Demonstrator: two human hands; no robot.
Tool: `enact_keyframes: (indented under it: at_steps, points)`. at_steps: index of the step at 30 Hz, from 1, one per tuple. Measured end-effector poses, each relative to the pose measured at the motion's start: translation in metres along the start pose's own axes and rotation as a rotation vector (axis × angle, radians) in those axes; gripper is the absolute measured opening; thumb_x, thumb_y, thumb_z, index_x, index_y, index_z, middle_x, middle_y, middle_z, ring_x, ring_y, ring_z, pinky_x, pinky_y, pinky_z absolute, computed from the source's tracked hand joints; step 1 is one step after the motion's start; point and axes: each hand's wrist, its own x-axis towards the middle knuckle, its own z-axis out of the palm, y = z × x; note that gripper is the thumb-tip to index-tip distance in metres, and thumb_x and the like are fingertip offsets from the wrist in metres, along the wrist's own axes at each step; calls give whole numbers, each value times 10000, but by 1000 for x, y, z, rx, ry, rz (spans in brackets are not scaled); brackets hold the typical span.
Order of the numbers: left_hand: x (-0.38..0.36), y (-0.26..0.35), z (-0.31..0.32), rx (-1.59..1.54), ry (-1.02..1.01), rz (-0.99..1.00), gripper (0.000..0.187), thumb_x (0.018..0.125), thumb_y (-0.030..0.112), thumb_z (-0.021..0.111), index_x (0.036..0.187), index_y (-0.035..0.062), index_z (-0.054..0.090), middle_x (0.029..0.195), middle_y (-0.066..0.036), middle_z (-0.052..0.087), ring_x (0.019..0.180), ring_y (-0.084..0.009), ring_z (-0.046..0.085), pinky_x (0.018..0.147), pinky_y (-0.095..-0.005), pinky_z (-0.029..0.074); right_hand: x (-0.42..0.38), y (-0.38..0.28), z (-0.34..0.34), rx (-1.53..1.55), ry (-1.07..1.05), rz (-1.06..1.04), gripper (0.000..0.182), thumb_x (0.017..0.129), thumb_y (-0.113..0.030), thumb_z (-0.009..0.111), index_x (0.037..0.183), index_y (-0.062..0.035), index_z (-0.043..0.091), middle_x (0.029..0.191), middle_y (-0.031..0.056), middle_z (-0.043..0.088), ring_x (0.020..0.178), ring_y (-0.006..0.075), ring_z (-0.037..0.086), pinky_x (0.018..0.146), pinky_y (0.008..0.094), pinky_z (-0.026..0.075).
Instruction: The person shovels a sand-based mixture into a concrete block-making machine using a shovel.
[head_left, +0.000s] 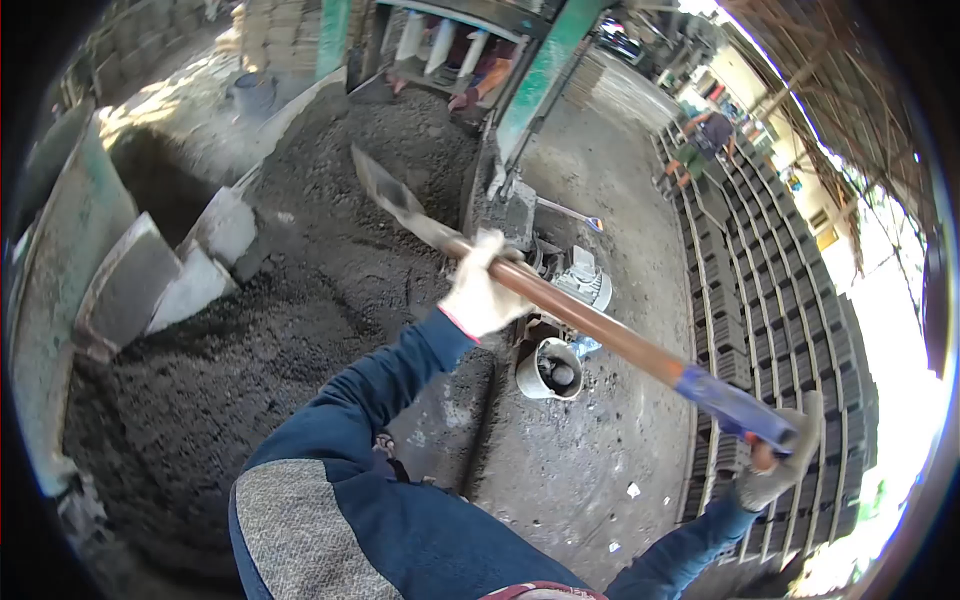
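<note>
A long shovel [610, 325] with a brown shaft and a blue grip end slants across the view. My left hand [485, 285], in a pale work glove, is wrapped round the shaft near the blade end. My right hand [785, 460], also gloved, grips the blue handle end at the lower right. The metal shovel blade [388, 188] points to the upper left, over a heap of dark, gritty material [300, 290].
Broken grey slabs [195, 265] border the heap. A motor [585, 280] and a white bucket [550, 370] stand right of it. Behind the green-framed machine [545, 75] show another person's hands. A further person [700, 145] bends by rows of stacked dark blocks [775, 300].
</note>
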Motion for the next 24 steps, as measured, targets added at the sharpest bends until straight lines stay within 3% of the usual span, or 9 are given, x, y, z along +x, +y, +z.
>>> enact_keyframes:
  at_steps: [2, 7, 9, 11, 13, 15, 18, 21, 24]
  points:
    - [-23, -30, 9, -38, -65, -43, 448, 890, 503, 644, 914, 58, 591, 883, -145, 621, 864, -313, 620, 871, -519, 505, 44, 10, -4, -15, 170, -228, 706, 904, -548, 643, 1296, 32, 552, 934, 93, 638, 793, 177, 642, 678, 314, 539]
    - [-36, -42, 10, -13, -284, -66, 603, 884, 641, 524, 1007, 60, 624, 1052, -134, 620, 856, -278, 582, 802, -468, 440, 158, -27, 17, -119, 340, -543, 512, 825, -375, 709, 1177, -17, 609, 940, 71, 664, 824, 176, 662, 704, 310, 536]
    - [-42, -19, 26, 17, -375, 2, 663, 906, 666, 445, 1056, 42, 612, 1059, -129, 613, 865, -255, 569, 809, -453, 423, 192, -58, 40, -138, 363, -644, 443, 794, -306, 735, 1130, -37, 632, 942, 62, 674, 836, 176, 670, 715, 309, 535]
    - [-33, 27, 30, 26, -279, 132, 709, 927, 645, 393, 1138, -8, 570, 1122, -150, 614, 919, -247, 582, 838, -437, 438, 213, -95, 75, -139, 351, -727, 383, 762, -237, 761, 1082, -57, 654, 944, 53, 685, 848, 176, 677, 725, 307, 534]
    - [-24, 85, 56, 142, -193, 325, 608, 913, 591, 471, 1087, 19, 585, 1063, -133, 631, 956, -219, 621, 820, -382, 507, 212, -138, 128, -74, 258, -758, 336, 731, -168, 788, 1034, -76, 677, 946, 44, 695, 860, 176, 685, 735, 306, 533]
    - [42, 174, 3, -95, -98, 351, 446, 857, 521, 589, 919, 80, 591, 951, -84, 659, 862, -247, 644, 736, -417, 540, 190, -184, 188, 170, 18, -622, 224, 734, -125, 778, 933, -119, 674, 882, 30, 686, 814, 178, 682, 725, 327, 531]
    - [78, 241, -27, 19, 139, 326, 347, 821, 436, 631, 846, 92, 596, 857, -74, 632, 809, -294, 636, 701, -468, 527, 142, -167, 244, 85, -81, -523, 203, 729, -95, 757, 900, -123, 652, 809, 58, 647, 741, 242, 658, 686, 357, 526]
    - [101, 256, -54, 119, 356, 234, 290, 790, 377, 667, 798, 98, 589, 804, -64, 608, 740, -283, 611, 684, -467, 522, 79, -119, 258, 53, -107, -319, 262, 676, -65, 748, 909, -109, 639, 798, 85, 639, 739, 278, 655, 677, 374, 521]
    - [123, 254, -75, 197, 443, 349, 217, 756, 259, 703, 778, 99, 559, 770, -62, 563, 671, -260, 562, 661, -443, 521, 3, -64, 275, 169, -142, 41, 255, 691, -25, 699, 932, -74, 632, 807, 122, 645, 741, 305, 659, 685, 378, 517]
